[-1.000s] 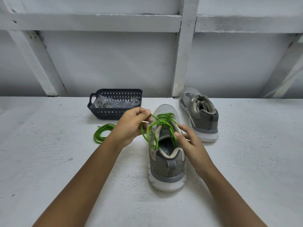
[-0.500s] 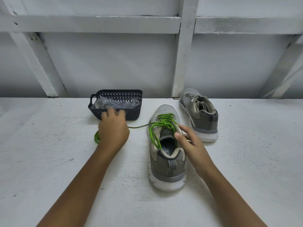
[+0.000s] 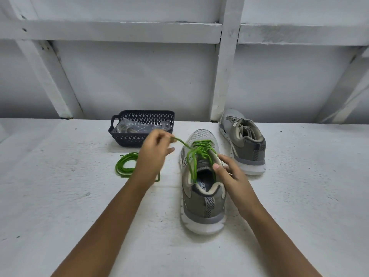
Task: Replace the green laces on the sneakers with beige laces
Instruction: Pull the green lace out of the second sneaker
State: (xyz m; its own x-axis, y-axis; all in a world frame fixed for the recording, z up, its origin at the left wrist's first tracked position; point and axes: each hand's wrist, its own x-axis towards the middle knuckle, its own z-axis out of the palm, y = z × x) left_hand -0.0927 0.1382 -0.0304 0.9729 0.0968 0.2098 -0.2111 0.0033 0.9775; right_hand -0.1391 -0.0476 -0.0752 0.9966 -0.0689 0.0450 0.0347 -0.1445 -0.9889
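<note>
A grey sneaker (image 3: 203,202) stands in front of me, heel toward me, with a green lace (image 3: 199,152) loosely threaded through its upper eyelets. My left hand (image 3: 153,154) pinches one strand of that lace and holds it up to the left of the shoe. My right hand (image 3: 229,174) holds the shoe's right collar, thumb on the inner edge. A second grey sneaker (image 3: 244,144) without a lace sits behind on the right. A loose green lace (image 3: 124,164) lies coiled on the table, partly hidden by my left hand.
A dark plastic basket (image 3: 122,137) with clear bags inside stands at the back, left of the shoes. A white wall with beams closes the table's far edge. The white table (image 3: 60,196) stretches left and right of my arms.
My left hand swung left with the strand half a second ago, then came back toward the shoe and higher. More lace hangs loose over the shoe's opening. My right hand stayed on the collar.
</note>
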